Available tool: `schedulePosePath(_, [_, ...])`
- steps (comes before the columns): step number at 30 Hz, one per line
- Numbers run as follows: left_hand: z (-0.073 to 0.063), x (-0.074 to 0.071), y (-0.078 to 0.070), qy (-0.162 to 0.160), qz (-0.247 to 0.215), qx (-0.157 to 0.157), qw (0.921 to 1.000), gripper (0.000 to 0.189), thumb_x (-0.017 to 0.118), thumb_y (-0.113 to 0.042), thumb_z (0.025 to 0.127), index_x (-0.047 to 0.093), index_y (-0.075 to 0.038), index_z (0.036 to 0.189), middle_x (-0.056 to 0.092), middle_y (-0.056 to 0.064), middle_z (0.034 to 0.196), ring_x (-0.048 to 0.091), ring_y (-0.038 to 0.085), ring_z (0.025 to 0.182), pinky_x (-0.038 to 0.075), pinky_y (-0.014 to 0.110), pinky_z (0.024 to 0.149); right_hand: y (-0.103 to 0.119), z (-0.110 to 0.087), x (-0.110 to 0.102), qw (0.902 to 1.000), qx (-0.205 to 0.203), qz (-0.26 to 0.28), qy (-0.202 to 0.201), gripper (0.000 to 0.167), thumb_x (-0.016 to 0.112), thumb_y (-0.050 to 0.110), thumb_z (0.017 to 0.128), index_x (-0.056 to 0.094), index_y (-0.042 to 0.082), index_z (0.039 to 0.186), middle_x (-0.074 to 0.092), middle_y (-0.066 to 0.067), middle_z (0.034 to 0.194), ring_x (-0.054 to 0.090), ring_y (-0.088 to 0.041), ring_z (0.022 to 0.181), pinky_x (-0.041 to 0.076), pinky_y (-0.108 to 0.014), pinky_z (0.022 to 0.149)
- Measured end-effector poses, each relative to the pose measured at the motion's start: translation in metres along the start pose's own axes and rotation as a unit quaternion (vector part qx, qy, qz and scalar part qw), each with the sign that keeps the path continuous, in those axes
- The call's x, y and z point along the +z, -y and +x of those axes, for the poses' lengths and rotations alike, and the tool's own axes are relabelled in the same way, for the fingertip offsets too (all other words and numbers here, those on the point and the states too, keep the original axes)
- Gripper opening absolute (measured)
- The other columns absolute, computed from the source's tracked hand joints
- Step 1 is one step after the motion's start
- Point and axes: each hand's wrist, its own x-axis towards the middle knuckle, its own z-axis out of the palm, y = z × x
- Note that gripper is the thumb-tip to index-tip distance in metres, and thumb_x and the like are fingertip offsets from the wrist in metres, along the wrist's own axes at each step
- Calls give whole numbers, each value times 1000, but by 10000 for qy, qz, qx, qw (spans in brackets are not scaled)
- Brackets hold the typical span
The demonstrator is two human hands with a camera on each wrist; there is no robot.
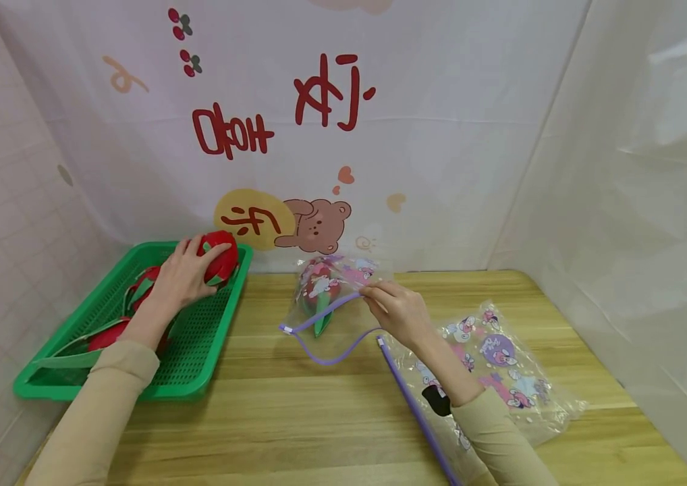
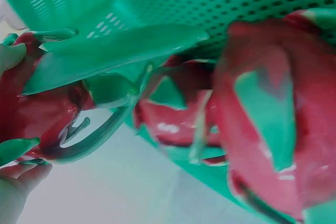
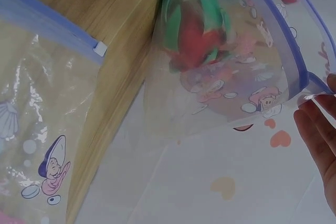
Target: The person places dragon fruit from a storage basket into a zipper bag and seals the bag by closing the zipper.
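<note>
While the left hand (image 1: 182,273) grips a round red dragon fruit with green scales (image 1: 222,254) over the green perforated plastic basket (image 1: 200,344) at the left of the head view, the right hand (image 1: 399,312) pinches the purple-zipped rim of a clear printed plastic bag (image 1: 322,363) near the centre, its mouth gaping and another red-and-green fruit (image 1: 317,287) inside. The step in hand seems to be lifting fruit out for bagging; the next move likely calls for carrying it rightward, the mouth kept wide.
</note>
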Motion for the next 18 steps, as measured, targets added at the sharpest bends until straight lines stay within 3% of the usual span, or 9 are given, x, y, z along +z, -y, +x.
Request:
schedulePosePath(9, [-2,-22,-25,-790,133,607,9949,92,90,-19,56,44,-20,136,36,28,141,36,46,124,50,62,84,-1,-1,-1,10000,47,-21,-4,15,77,7,75,74,10,90,73,-3,85,70,-17,73,56,-26,57])
schedulePosePath(18, [-8,-34,-50,-1469,222,1368,9794,93,93,-19,51,49,-20,133,39,28,143,41,49,123,53,59,81,-2,-2,-1,9999,94,-31,29,14,77,7,75,74,10,89,73,-2,84,70,-17,73,56,-26,58])
